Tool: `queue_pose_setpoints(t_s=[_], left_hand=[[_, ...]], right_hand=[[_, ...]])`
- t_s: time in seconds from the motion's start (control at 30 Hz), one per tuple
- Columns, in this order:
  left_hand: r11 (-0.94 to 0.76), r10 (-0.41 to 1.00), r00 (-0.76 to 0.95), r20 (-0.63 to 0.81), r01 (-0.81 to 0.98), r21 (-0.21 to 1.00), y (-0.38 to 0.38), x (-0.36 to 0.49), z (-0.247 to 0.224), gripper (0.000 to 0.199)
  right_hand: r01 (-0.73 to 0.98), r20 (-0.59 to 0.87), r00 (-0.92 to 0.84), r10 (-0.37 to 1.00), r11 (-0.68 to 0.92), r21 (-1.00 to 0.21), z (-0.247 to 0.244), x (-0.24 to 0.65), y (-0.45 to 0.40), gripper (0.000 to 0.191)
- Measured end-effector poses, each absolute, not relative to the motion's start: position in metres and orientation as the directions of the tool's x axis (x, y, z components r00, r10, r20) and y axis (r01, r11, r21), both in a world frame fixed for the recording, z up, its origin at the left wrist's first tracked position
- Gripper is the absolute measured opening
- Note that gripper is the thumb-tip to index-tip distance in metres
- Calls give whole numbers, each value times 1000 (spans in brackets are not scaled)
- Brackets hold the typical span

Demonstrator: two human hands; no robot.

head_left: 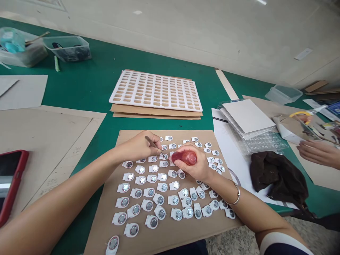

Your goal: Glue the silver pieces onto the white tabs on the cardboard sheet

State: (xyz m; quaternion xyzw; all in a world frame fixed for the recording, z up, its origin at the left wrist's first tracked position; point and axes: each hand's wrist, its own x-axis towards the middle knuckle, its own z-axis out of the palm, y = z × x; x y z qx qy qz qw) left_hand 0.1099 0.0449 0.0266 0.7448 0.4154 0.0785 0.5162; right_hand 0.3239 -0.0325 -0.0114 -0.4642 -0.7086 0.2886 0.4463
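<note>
My left hand (142, 144) is closed on dark metal tweezers (152, 142), whose tips point down at a small white tab with a round silver disc (164, 156). Closed around a red squeeze bottle (187, 157), my right hand (195, 166) holds it tilted, its nozzle end toward that same tab. Whether the nozzle touches the tab I cannot tell. Several more such tabs with discs (152, 222) lie in loose rows on a brown cardboard sheet (102, 226) beneath both hands. My right hand and forearm hide some of them.
Behind the sheet, a white grid tray (156, 88) rests on cardboard. To the right are bubble-wrapped white panels (249, 118), a dark brown cloth (277, 177) and another person's hand (318, 152). A red-cased phone (12, 184) and plastic tubs (67, 47) are at left.
</note>
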Motion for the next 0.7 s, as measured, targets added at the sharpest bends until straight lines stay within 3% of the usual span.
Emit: queue_pose_setpoints(t_s=[0.7], left_hand=[[-171,694,668,-269,516,839,45,110,24,13]], right_hand=[[384,339,-92,936,347,-856,-14,323,-30,24]])
